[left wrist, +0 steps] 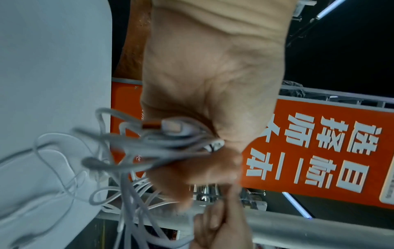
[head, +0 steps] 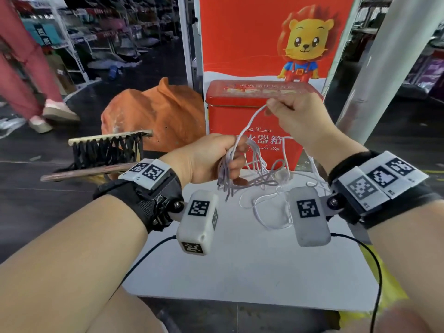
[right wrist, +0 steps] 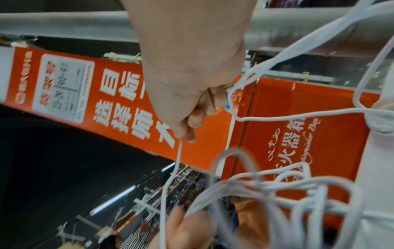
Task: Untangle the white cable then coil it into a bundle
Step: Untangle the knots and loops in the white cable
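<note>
A thin white cable [head: 258, 169] hangs in tangled loops above a white table [head: 240, 267]. My left hand [head: 211, 159] grips a bunch of its loops [left wrist: 149, 144] in a fist, and a cable plug [left wrist: 170, 127] sticks out of that bunch. My right hand [head: 292, 109] is raised higher and to the right, pinching one strand [right wrist: 179, 151] that runs down to the bundle in my left hand [right wrist: 187, 227]. More slack loops [head: 271, 207] lie on the table below both hands.
A red tin box [head: 252, 121] stands at the table's far edge, with a red lion banner [head: 276, 37] behind it. An orange sack [head: 156, 111] and a wooden frame with black cords [head: 108, 150] sit left. A grey pillar [head: 384, 68] rises right. A person's legs [head: 31, 75] are at far left.
</note>
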A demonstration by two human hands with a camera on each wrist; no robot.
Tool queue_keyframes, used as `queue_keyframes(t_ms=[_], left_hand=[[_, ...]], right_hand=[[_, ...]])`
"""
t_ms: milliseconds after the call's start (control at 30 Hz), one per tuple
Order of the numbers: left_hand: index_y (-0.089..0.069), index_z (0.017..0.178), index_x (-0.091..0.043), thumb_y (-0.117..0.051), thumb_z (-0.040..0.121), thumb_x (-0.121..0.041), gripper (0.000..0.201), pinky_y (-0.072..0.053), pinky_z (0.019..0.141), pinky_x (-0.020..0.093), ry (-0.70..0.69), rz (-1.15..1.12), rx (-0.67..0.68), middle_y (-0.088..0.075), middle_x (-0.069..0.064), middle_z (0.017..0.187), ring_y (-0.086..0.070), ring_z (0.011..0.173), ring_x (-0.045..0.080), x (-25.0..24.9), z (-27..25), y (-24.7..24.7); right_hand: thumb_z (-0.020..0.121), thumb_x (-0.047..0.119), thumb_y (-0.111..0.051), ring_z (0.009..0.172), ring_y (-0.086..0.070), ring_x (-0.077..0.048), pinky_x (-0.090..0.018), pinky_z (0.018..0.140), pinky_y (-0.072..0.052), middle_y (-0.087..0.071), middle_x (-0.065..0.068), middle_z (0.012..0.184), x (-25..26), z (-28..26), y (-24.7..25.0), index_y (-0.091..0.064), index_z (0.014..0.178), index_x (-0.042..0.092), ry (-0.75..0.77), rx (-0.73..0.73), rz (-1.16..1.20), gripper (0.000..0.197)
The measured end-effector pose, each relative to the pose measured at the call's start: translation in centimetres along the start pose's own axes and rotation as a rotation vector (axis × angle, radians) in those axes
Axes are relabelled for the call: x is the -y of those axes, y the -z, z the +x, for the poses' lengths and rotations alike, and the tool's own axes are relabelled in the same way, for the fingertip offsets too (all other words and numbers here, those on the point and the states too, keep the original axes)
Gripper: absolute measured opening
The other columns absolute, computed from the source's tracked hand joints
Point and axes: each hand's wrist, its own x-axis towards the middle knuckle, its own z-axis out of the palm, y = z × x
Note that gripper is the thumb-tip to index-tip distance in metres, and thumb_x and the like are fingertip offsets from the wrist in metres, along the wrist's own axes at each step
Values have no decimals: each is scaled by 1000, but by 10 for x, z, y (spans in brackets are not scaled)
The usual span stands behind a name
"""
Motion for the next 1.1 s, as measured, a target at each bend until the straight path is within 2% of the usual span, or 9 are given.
queue_keyframes(t_ms=[167, 267, 400, 467, 567, 700, 867, 1000, 1100], left_hand=[[-36, 71, -19, -29, 102, -32, 34, -22, 31, 12, 16, -125, 92, -25, -9, 39, -22, 28, 2, -10, -1, 6], [-37, 71, -18, -30, 102, -31, 35, -11, 30, 13, -2, -83, 86, -24, -9, 40, -18, 28, 1, -12, 0, 12], [-39, 70, -16, -32, 102, -31, 36, -8, 33, 11, 37, 34, 108, -23, -8, 39, -16, 28, 1, -8, 2, 6], [-38, 70, -16, -29, 102, -31, 37, -7, 34, 10, 52, 58, 165, -22, -8, 39, -16, 27, 0, -6, 2, 2], [-38, 71, -17, -30, 102, -32, 35, -9, 32, 12, 26, -22, 168, -24, -9, 39, -17, 27, 0, -10, 0, 8], [-37, 72, -18, -34, 99, -32, 31, -16, 30, 13, -30, -178, 96, -25, -10, 39, -21, 27, 0, -11, 0, 26], [-38, 71, -17, -34, 100, -32, 33, -23, 30, 15, -45, -173, 15, -24, -9, 40, -20, 28, 1, -5, 6, 40], [-39, 69, -18, -39, 99, -34, 34, -22, 30, 14, -66, -206, -39, -23, -9, 40, -18, 29, 3, 3, 10, 40], [-38, 68, -18, -40, 99, -32, 34, -22, 30, 15, -58, -212, -71, -24, -9, 39, -19, 29, 3, 7, 11, 41]], right_hand=[[96, 27, -52, 51, -45, -19, -29, 56, -40, -51, -4, 55, -30, 0, 10, -67, 79, 8, -122, -31, -95, 30], [93, 41, -52, 83, -60, -19, -35, 75, -52, -64, -1, 96, -41, -10, 9, -63, 108, 14, -191, 263, -172, 32], [82, 44, -64, 125, -39, 2, -18, 102, -33, -39, 16, 141, -17, -21, -1, -34, 142, 32, -55, 704, -3, 68], [80, 21, -74, 103, -53, 5, -14, 90, -41, -58, 12, 120, -10, -19, -12, -54, 122, 25, -24, 718, -29, 47], [82, 14, -71, 62, -56, -14, -27, 60, -45, -63, -3, 71, -12, -15, -17, -66, 80, 13, -111, 600, 35, 5], [69, 26, -77, 82, -50, -33, -42, 72, -39, -62, -33, 95, -25, -16, -6, -68, 88, -1, -349, 496, 405, 34], [90, 10, -59, 73, -41, -27, -29, 62, -39, -50, -15, 87, -21, -19, -13, -58, 104, 1, -386, 381, 571, 17], [95, 11, -49, 61, -60, -16, -27, 64, -54, -62, -4, 66, -8, -22, -16, -59, 80, 6, -327, 385, 911, 19], [96, 11, -49, 45, -43, -10, -20, 48, -43, -41, 3, 51, -5, -24, -22, -44, 69, 12, -340, 410, 887, 27]])
